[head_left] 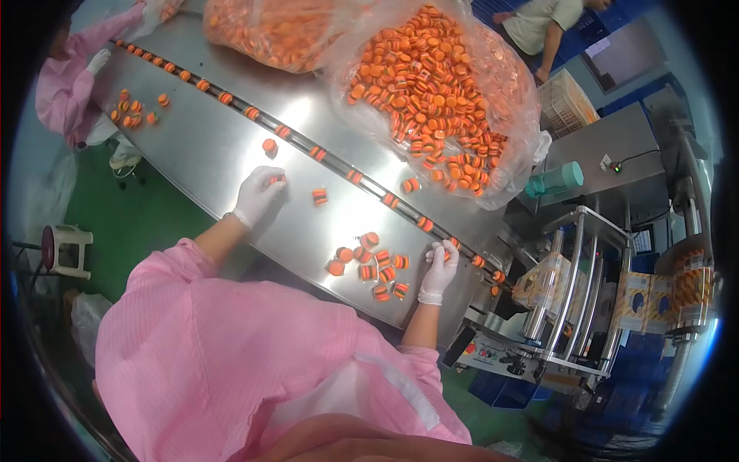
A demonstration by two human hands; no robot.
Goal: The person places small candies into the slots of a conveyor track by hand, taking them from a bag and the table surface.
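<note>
Both my hands wear white gloves over a steel table [208, 154]. My left hand [258, 194] pinches a small orange sandwich-like piece [277, 179] at its fingertips. A loose piece [319, 197] lies just to its right. My right hand [439, 269] grips another orange piece [446, 251] close to the narrow track [315, 152], where a single row of pieces runs diagonally. A small heap of pieces [369, 266] lies on the table between my hands, nearer the right one.
Two big clear bags of orange pieces [431, 92] [269, 31] rest beyond the track. A co-worker in pink [69, 85] handles pieces [131, 112] at the far left. Another person [546, 23] stands top right. A packing machine [577, 292], teal bottle [554, 181] and white stool [65, 242] flank the table.
</note>
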